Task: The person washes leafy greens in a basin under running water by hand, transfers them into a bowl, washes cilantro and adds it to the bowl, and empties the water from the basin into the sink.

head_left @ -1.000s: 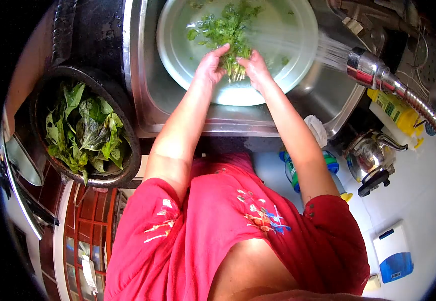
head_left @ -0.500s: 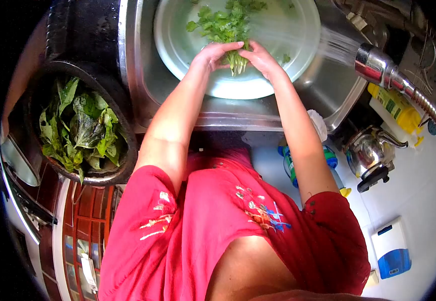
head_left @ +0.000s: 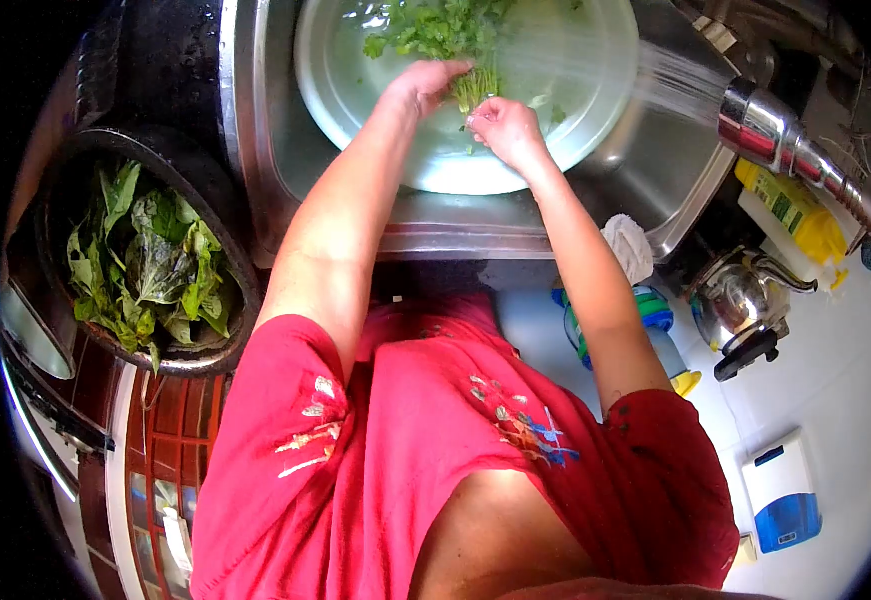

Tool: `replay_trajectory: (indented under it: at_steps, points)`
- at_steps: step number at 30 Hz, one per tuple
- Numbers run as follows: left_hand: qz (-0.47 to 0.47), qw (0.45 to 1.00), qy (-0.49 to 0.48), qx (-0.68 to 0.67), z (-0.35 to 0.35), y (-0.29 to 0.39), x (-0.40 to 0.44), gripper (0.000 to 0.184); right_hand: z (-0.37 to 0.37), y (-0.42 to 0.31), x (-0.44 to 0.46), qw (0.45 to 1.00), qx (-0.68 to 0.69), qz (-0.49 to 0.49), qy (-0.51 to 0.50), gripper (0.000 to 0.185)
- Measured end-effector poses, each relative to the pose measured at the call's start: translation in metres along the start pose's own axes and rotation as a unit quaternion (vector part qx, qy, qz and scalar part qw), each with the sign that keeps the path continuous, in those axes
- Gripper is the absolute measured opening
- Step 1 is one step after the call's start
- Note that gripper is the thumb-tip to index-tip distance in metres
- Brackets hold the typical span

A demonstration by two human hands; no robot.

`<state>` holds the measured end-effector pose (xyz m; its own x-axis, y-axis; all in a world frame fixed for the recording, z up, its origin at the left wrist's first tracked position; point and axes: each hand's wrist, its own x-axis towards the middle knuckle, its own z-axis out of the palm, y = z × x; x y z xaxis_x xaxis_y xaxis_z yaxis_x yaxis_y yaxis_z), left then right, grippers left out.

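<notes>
A leafy green bunch of cilantro [head_left: 443, 30] lies over the water in a wide pale basin [head_left: 317, 95], its cut stems pointing toward me. My left hand [head_left: 423, 84] is closed around the bunch from the left, where leaves meet stems. At the stem ends, my right hand [head_left: 508, 130] is closed in a pinch, thumb against fingertips, with a bit of the cilantro at them. Small loose leaves float nearby. From the right, a metal spray faucet [head_left: 755, 125] sends water across the basin.
The basin stands in a steel sink [head_left: 645, 185]. On the left is a dark pot [head_left: 50, 215] holding large green leaves [head_left: 160, 265]. To the right are a white cloth [head_left: 627, 250], a metal kettle [head_left: 735, 305] and a yellow-labelled bottle [head_left: 793, 210].
My right hand has left the bunch's right side and come down to the stem ends, its fingers now pinched. My left hand keeps hold of the cilantro. The view has shifted slightly.
</notes>
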<state>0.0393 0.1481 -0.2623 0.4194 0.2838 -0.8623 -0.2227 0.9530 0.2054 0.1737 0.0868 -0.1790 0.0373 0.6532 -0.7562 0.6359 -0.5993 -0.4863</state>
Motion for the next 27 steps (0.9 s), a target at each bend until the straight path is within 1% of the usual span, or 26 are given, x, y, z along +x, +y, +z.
replay_trajectory:
  at_steps: [1, 3, 4, 6, 7, 10, 11, 13, 14, 17, 18, 20, 21, 23, 24, 27]
  points:
    - [0.002, 1.0, 0.017, 0.016, 0.005, 0.007, -0.009, 0.026, -0.003, -0.001, 0.001, 1.0, 0.011, 0.018, -0.02, 0.021]
    - [0.005, 0.998, 0.048, 0.045, 0.014, 0.018, -0.028, 0.026, -0.01, -0.001, -0.001, 0.997, -0.01, 0.022, -0.067, 0.019]
    - [0.011, 0.999, 0.03, 0.024, 0.011, 0.016, -0.022, 0.027, -0.015, 0.0, -0.003, 0.995, -0.021, 0.024, -0.09, 0.019]
    - [0.025, 1.0, -0.007, -0.017, 0.004, 0.016, -0.01, 0.028, -0.032, 0.006, -0.007, 0.99, -0.124, -0.003, -0.072, 0.022]
    - [0.03, 0.999, 0.0, -0.01, 0.004, 0.018, -0.01, 0.028, -0.037, 0.007, -0.008, 0.982, -0.175, -0.018, -0.063, 0.024]
    - [0.042, 0.999, 0.011, 0.011, 0.004, 0.025, -0.011, 0.029, -0.046, -0.006, -0.007, 0.979, -0.182, -0.003, 0.089, 0.029]
    - [0.046, 0.999, 0.01, 0.018, 0.002, 0.025, -0.008, 0.029, -0.05, -0.017, -0.003, 0.984, -0.16, 0.009, 0.076, 0.046]
    - [0.049, 0.998, 0.014, 0.028, 0.002, 0.028, -0.009, 0.03, -0.037, -0.008, 0.022, 0.994, -0.002, -0.024, 0.103, 0.051]
    - [0.047, 0.998, 0.02, 0.032, 0.006, 0.031, -0.014, 0.03, -0.03, -0.005, 0.035, 0.99, 0.078, -0.041, 0.115, 0.054]
    - [0.069, 0.996, 0.014, 0.051, 0.005, 0.032, -0.013, 0.032, -0.019, -0.021, 0.055, 0.963, 0.261, 0.038, 0.048, 0.057]
    - [0.082, 0.995, 0.007, 0.059, 0.004, 0.031, -0.01, 0.032, -0.017, -0.017, 0.065, 0.948, 0.314, 0.045, 0.002, 0.054]
    - [0.074, 0.996, -0.017, 0.041, -0.002, 0.028, -0.003, 0.034, -0.012, -0.006, 0.083, 0.904, 0.414, 0.058, -0.092, 0.048]
    - [0.071, 0.997, -0.029, 0.032, -0.004, 0.03, -0.004, 0.034, -0.014, -0.011, 0.08, 0.89, 0.433, 0.049, -0.134, 0.046]
    - [0.079, 0.996, -0.006, 0.031, -0.005, 0.032, -0.008, 0.038, -0.022, -0.021, 0.071, 0.858, 0.466, 0.032, -0.216, 0.041]
    - [0.082, 0.996, 0.004, 0.031, -0.004, 0.034, -0.011, 0.04, -0.023, -0.023, 0.07, 0.867, 0.442, 0.037, -0.229, 0.04]
    - [0.039, 0.999, 0.004, 0.027, 0.002, 0.041, -0.024, 0.046, -0.022, -0.028, 0.071, 0.892, 0.372, 0.036, -0.255, 0.034]
